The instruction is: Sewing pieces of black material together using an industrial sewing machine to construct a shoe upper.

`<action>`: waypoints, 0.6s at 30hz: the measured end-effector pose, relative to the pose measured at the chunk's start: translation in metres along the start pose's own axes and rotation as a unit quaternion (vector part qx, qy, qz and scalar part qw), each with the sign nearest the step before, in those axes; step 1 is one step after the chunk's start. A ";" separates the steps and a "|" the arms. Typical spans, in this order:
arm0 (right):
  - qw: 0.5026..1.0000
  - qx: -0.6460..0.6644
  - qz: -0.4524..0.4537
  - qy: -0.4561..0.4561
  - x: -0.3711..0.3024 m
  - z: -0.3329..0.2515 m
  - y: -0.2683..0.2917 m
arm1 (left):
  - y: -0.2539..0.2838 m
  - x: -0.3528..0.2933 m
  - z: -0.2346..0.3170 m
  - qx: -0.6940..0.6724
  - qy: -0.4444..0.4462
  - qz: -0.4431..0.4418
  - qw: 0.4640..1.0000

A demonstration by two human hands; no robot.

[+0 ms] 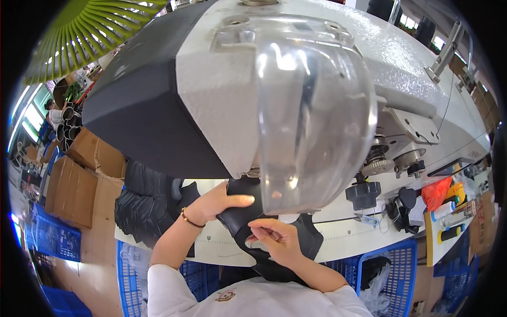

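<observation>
A black, leather-like piece (238, 215) lies on the white table under the head of a large sewing machine (216, 90). My left hand (217, 202) grips its upper left part, thumb stretched over the top and the other fingers hidden beneath. Beside its lower edge, my right hand (279, 242) is closed, thumb and fingers curled together. A small shiny bit shows at those fingertips, too little to name. More black material (309, 238) spreads behind my right hand and down toward my lap. The clear plastic guard (317, 127) hides the needle area.
Left on the table sits a pile of black pieces (142, 203). Blue baskets (388, 272) stand below the table's front edge. A black knob (363, 195) hangs under the machine; cardboard boxes (71, 193) stand left, a green fan (90, 31) upper left.
</observation>
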State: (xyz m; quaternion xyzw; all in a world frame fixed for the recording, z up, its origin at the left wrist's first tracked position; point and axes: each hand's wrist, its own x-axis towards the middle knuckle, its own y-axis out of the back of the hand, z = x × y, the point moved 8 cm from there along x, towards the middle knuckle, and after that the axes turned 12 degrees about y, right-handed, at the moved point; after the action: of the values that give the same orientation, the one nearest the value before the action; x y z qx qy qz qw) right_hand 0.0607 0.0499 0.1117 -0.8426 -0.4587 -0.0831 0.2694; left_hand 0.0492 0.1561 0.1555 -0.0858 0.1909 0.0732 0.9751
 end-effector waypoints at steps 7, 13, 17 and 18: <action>1.000 0.012 0.015 -0.019 0.000 0.003 -0.004 | 0.018 0.002 0.000 0.061 -0.026 0.096 0.993; 0.999 -0.006 0.033 0.001 0.006 0.000 0.000 | 0.012 0.006 0.009 -0.003 -0.046 0.071 0.996; 0.998 0.025 0.056 0.022 0.012 0.000 0.000 | 0.028 0.017 -0.010 0.056 0.010 0.076 0.995; 0.998 0.024 0.058 0.022 0.014 0.000 0.002 | 0.020 0.014 0.001 0.025 -0.007 0.065 0.998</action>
State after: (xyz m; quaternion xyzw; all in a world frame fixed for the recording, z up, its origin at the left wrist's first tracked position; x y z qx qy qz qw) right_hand 0.0703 0.0594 0.1161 -0.8591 -0.4047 -0.0746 0.3043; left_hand 0.0583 0.1777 0.1479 -0.0484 0.1913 0.1323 0.9714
